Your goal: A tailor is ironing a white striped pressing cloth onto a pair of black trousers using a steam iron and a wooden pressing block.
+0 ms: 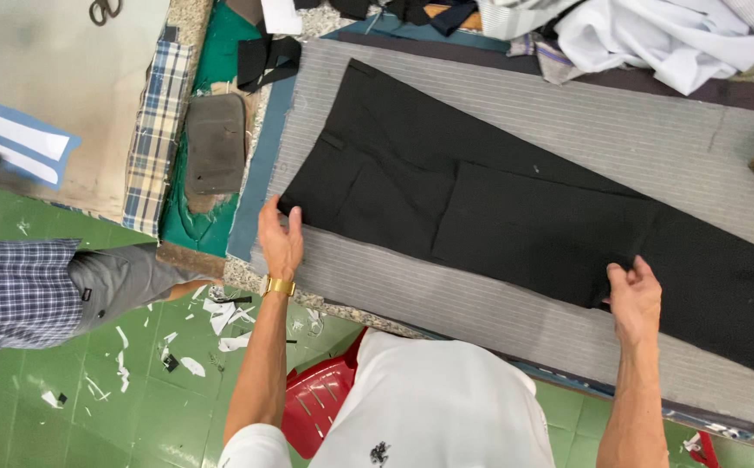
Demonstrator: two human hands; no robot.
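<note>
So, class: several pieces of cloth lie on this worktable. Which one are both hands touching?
The black trousers, laid flat on the grey striped cloth. The left hand rests at their waistband corner, the right hand pinches their near edge. The white fabric lies untouched.

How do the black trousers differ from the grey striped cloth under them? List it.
The black trousers are plain and dark; the grey striped cloth is pale with fine lines. The trousers are a sewn garment, the cloth a flat sheet reaching past them. Left hand and right hand touch only the trousers' edge. Both lie flat.
</note>
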